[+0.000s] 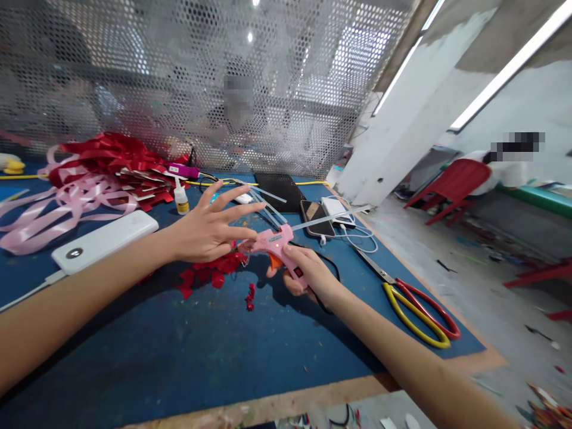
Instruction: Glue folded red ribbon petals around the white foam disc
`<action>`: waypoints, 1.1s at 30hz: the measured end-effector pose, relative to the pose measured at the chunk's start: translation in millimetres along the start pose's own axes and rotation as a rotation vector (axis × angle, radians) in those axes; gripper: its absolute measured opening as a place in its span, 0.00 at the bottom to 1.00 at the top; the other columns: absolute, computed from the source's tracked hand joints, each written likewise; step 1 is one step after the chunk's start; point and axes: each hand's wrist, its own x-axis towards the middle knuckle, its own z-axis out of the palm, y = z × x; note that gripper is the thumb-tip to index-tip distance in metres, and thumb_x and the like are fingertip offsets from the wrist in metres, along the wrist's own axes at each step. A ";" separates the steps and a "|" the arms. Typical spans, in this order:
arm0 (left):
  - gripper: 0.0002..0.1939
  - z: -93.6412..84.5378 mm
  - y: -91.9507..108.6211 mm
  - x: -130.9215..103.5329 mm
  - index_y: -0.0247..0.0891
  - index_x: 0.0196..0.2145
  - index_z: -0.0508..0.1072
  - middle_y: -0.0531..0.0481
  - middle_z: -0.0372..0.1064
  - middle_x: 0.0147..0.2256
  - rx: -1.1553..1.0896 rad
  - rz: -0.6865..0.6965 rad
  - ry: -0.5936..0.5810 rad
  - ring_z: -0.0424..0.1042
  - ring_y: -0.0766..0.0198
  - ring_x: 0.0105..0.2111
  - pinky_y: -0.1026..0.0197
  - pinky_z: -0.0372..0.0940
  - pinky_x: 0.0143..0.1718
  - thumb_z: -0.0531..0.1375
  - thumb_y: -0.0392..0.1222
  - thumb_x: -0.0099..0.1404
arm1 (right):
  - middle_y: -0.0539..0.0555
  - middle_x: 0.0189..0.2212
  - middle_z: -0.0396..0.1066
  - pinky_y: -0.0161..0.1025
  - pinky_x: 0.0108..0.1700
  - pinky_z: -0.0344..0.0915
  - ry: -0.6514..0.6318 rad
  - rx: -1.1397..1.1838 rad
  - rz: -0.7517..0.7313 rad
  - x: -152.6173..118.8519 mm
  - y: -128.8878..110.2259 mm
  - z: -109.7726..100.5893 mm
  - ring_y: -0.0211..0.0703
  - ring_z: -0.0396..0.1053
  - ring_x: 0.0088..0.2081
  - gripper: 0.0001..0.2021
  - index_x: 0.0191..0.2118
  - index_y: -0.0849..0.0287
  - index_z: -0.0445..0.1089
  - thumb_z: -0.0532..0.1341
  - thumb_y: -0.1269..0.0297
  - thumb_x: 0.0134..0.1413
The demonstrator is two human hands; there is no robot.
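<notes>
My right hand [308,271] is wrapped round the handle of a pink hot glue gun [274,241] with an orange trigger. A clear glue stick [330,218] sticks out of its back end. Fingers spread, my left hand [218,226] hovers by the gun's nozzle; whether a fingertip touches it I cannot tell. Beneath that hand lies a heap of red ribbon scraps [208,272]. One small folded red ribbon piece [250,297] lies apart from the heap, nearer to me.
Scissors [402,298] with red and yellow handles lie at the right edge. A phone [317,218], several glue sticks [268,205], a small glue bottle [181,196], red ribbon [111,155], pink ribbon [84,199] and a white power bank [105,241] surround my hands. Behind stands a perforated metal screen [179,77].
</notes>
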 end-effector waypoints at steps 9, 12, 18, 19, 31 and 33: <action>0.21 1.1 3.3 0.4 0.57 0.49 0.68 0.58 0.49 0.63 -0.010 0.015 -0.029 0.37 0.50 0.65 0.37 0.30 0.61 0.58 0.38 0.58 | 0.46 0.08 0.58 0.29 0.12 0.43 0.027 0.038 0.008 2.6 1.8 0.0 0.29 0.47 0.09 0.19 0.27 0.63 0.67 0.53 0.51 0.55; 0.20 1.9 2.8 0.2 0.57 0.48 0.68 0.58 0.49 0.63 -0.002 0.017 -0.040 0.37 0.51 0.65 0.37 0.30 0.61 0.58 0.38 0.58 | 0.45 0.07 0.57 0.29 0.12 0.42 0.027 0.023 0.015 1.7 0.9 0.8 0.29 0.47 0.09 0.19 0.28 0.63 0.67 0.53 0.50 0.55; 0.19 3.5 0.2 -0.6 0.56 0.47 0.70 0.58 0.50 0.63 -0.020 0.012 -0.049 0.38 0.50 0.65 0.36 0.30 0.61 0.57 0.38 0.59 | 0.45 0.06 0.56 0.29 0.12 0.42 0.038 0.023 0.034 2.9 2.9 0.1 0.30 0.46 0.09 0.19 0.27 0.62 0.66 0.52 0.51 0.56; 0.19 3.5 -0.2 -0.7 0.56 0.46 0.70 0.58 0.50 0.63 -0.028 0.009 -0.050 0.38 0.50 0.65 0.36 0.29 0.61 0.57 0.37 0.59 | 0.45 0.06 0.56 0.29 0.12 0.41 0.036 0.020 0.036 3.3 3.4 0.0 0.30 0.46 0.09 0.19 0.27 0.62 0.66 0.52 0.51 0.56; 0.24 6.3 11.6 2.0 0.56 0.53 0.65 0.53 0.48 0.64 -0.053 0.031 -0.055 0.37 0.50 0.65 0.36 0.31 0.60 0.55 0.37 0.60 | 0.44 0.07 0.57 0.27 0.10 0.39 -0.013 -0.076 0.051 0.8 -0.3 5.7 0.28 0.46 0.08 0.19 0.29 0.63 0.66 0.49 0.54 0.60; 0.24 7.9 10.7 1.6 0.56 0.53 0.64 0.53 0.48 0.64 -0.033 0.040 -0.062 0.37 0.50 0.65 0.35 0.30 0.60 0.56 0.38 0.60 | 0.44 0.06 0.57 0.27 0.10 0.39 -0.013 -0.080 0.056 1.6 0.3 5.6 0.28 0.47 0.08 0.19 0.29 0.63 0.66 0.48 0.55 0.61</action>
